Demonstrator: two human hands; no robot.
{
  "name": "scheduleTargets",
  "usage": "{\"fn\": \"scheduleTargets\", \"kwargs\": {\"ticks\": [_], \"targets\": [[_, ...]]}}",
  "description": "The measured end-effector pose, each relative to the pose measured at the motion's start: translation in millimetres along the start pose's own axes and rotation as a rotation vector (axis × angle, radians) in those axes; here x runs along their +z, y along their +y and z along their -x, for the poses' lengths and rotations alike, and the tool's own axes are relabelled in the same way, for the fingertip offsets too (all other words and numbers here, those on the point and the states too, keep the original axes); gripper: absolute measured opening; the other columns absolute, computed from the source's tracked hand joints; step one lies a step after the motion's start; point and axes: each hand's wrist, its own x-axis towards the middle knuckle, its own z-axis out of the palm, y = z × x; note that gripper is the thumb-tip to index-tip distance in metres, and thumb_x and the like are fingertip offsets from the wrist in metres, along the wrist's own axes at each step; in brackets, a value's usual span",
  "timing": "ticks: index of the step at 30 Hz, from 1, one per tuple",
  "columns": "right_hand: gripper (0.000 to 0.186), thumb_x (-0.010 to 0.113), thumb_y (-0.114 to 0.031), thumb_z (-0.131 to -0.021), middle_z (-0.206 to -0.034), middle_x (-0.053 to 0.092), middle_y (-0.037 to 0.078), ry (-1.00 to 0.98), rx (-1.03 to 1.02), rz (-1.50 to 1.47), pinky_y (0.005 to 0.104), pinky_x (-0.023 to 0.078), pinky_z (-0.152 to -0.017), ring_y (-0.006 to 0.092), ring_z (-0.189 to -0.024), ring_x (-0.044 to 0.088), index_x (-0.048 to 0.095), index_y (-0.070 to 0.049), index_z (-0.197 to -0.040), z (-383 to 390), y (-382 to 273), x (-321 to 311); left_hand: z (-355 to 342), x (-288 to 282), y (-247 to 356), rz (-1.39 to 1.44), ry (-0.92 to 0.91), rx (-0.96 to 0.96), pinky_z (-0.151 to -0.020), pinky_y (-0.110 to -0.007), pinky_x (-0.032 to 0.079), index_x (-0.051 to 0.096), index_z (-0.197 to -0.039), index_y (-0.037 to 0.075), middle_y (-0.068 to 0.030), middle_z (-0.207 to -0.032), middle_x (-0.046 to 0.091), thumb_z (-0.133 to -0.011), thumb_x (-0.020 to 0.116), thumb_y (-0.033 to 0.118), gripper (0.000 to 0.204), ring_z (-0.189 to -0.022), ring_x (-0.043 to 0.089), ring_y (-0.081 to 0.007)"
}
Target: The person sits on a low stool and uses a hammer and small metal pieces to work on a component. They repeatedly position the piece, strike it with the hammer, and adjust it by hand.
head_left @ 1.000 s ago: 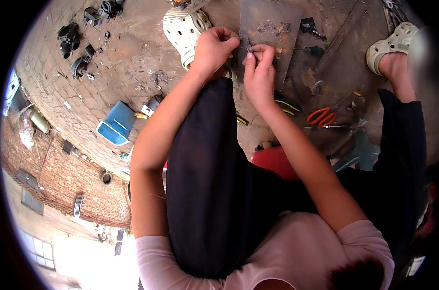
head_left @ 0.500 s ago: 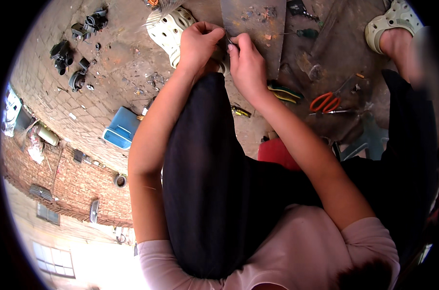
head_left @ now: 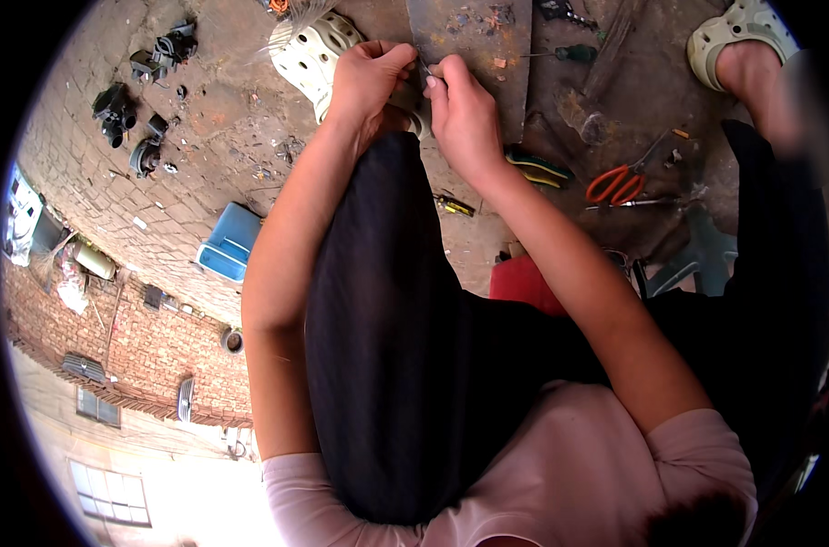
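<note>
My left hand [head_left: 369,77] and my right hand [head_left: 460,114] meet just past my raised knee, fingers pinched on a small thin dark piece [head_left: 426,68], too small to make out clearly. Their fingertips are beside a grey flat sheet [head_left: 497,82] with small scraps on it. My left hand is next to a cream clog [head_left: 300,55]. Right of the sheet lies a green-handled screwdriver [head_left: 574,53]. Closer to me are yellow-and-green-handled pliers [head_left: 542,173], a small yellow tool [head_left: 455,205], orange-handled scissors [head_left: 615,185] and a thin metal tool [head_left: 633,203].
Several black parts [head_left: 113,118] lie on the dirty paved ground at left. A blue plastic container [head_left: 232,237] stands beside my left arm. A red object [head_left: 519,283] and a grey-green plastic piece [head_left: 706,255] are under my legs. A brick surface [head_left: 159,337] fills the far left.
The view has shifted, so the ground items appear higher. Both pinching hands have moved slightly up and left in view, with my right fingertips drawn closer under my left ones.
</note>
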Motion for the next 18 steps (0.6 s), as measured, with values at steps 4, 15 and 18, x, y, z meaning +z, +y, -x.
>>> {"fn": "scheduleTargets", "kwargs": {"ticks": [4, 15, 18], "targets": [[0.01, 0.053, -0.008, -0.094, -0.086, 0.061, 0.019, -0.011, 0.018, 0.007, 0.0488, 0.047, -0.066, 0.0441, -0.081, 0.059, 0.044, -0.005, -0.096, -0.7, -2.4, -0.5, -1.9, -2.1, -0.7, 0.005, -0.016, -0.035, -0.055, -0.021, 0.042, 0.064, -0.079, 0.004, 0.0002, -0.07, 0.06, -0.082, 0.071, 0.015, 0.014, -0.059, 0.051, -0.0073], [0.01, 0.052, -0.009, -0.096, -0.081, 0.063, 0.017, -0.005, 0.047, -0.084, 0.0464, 0.048, -0.065, 0.0399, -0.078, 0.062, 0.043, -0.004, -0.095, -1.5, 2.5, 2.1, -4.2, -1.4, -2.3, -0.008, -0.012, 0.033, -0.058, -0.023, 0.042, 0.065, -0.079, 0.002, -0.001, -0.07, 0.06, -0.082, 0.07, 0.014, 0.014, -0.061, 0.052, -0.0091], [0.01, 0.052, -0.009, -0.096, -0.082, 0.062, 0.017, -0.007, 0.063, -0.048, 0.0466, 0.048, -0.065, 0.0402, -0.078, 0.062, 0.043, -0.005, -0.095, 2.6, 3.0, 2.4, 1.7, 1.0, -1.1, -0.038, 0.001, 0.024, -0.057, -0.023, 0.042, 0.064, -0.078, 0.003, -0.0002, -0.069, 0.059, -0.083, 0.068, 0.015, 0.013, -0.06, 0.051, -0.0088]]}}
